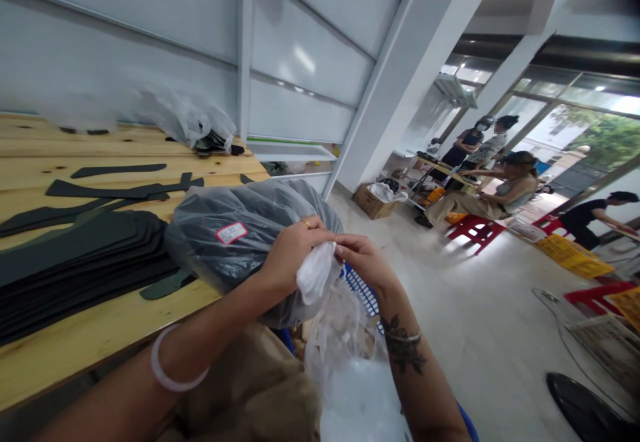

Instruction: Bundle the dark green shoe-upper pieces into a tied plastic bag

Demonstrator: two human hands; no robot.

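The clear plastic bag [345,355] near the bottom middle is thin, crinkled and glossy; its twisted white neck sits pinched between the left hand [290,252] and right hand [365,259]. Just left of it, a grey plastic sack [235,242] looks filmy and semi-sheer, with a small paper label [231,233]. The table [100,335] on the left is pale, smooth-sanded wood with visible grain. The dark cut pieces [75,262] stacked on it look matt, like foam or felt. The far wall panels [300,62] are glossy white.
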